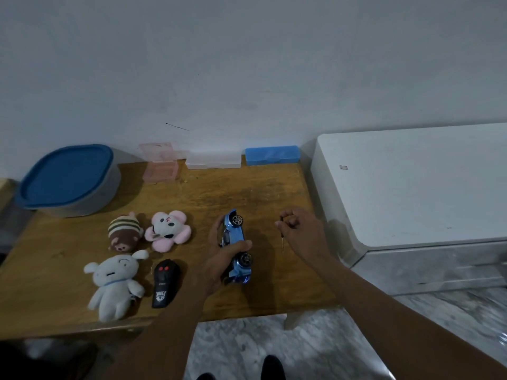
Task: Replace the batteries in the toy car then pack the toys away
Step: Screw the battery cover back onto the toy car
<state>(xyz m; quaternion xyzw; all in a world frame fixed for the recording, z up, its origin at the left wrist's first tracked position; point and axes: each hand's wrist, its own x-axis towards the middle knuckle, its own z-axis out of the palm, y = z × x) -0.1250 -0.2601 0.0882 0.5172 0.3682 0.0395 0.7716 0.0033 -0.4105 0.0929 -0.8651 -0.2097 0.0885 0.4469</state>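
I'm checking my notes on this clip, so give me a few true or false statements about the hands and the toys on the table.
1. The left hand grips the blue toy car. True.
2. The right hand is empty. False: it pinches a thin screwdriver.
3. The black remote lies beside the white plush. True.
4. The blue-lidded container stands open. False: its lid is on.
5. Two plush toys lie on the table. False: three.

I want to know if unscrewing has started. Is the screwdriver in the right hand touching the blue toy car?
Apart. The head view shows bare table between the screwdriver in the right hand and the blue toy car, held by the left hand.
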